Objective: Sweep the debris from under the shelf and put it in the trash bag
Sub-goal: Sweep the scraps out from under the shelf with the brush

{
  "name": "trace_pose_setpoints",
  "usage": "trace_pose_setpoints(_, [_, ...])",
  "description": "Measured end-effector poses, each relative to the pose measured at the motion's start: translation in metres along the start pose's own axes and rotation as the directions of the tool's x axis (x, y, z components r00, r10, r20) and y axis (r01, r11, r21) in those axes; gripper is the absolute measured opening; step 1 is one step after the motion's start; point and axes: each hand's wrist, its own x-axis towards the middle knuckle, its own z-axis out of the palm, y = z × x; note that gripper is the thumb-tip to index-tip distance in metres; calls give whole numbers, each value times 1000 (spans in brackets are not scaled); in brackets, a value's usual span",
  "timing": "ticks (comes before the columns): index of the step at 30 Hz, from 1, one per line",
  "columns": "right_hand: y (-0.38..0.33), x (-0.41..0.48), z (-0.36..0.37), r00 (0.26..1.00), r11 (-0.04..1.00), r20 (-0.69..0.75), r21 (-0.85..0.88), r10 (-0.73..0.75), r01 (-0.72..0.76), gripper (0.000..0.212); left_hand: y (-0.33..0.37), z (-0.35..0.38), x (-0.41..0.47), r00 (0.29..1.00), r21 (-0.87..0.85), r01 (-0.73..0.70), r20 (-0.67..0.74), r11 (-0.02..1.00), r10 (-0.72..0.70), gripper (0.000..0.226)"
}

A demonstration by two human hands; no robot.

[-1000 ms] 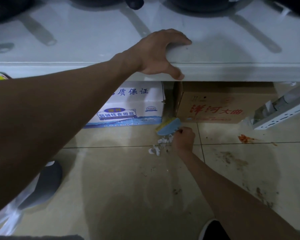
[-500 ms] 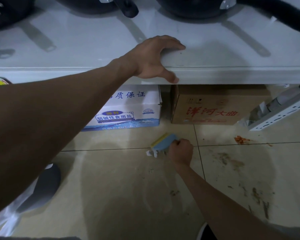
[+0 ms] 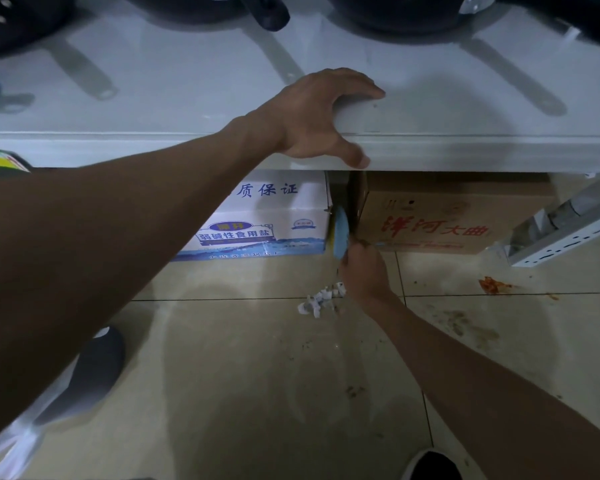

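Note:
My left hand (image 3: 317,116) grips the front edge of the white shelf (image 3: 465,157), fingers on top and thumb on the lip. My right hand (image 3: 364,271) holds a small blue and yellow brush (image 3: 340,233) low above the floor. The brush head points into the dark gap between the two boxes under the shelf. A little heap of white paper scraps (image 3: 321,299) lies on the tile just left of my right wrist. A clear plastic bag (image 3: 11,441) shows at the bottom left corner.
Under the shelf stand a white and blue carton (image 3: 257,223) and a brown carton (image 3: 437,220). A white perforated rail (image 3: 561,233) leans at the right. Red smears (image 3: 490,284) and dirt mark the tiles. Dark shoes (image 3: 90,372) rest at left and bottom. Black pans sit on the shelf.
My right hand has pushed the brush forward from the scraps into the gap between the cartons, turning it on edge. The scraps lie uncovered on the tile. My left hand stays on the shelf.

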Motion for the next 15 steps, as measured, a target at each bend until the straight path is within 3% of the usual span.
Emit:
trace_pose_setpoints(5, [-2, 18, 1, 997, 995, 72, -91, -28, 35, 26, -1, 0, 0, 1000, -20, 0, -1, 1000, 0, 88])
trace_pose_setpoints(15, [10, -5, 9, 981, 980, 168, -191, 93, -60, 27, -1, 1, 1, 1000, -3, -14, -4, 1000, 14, 90])
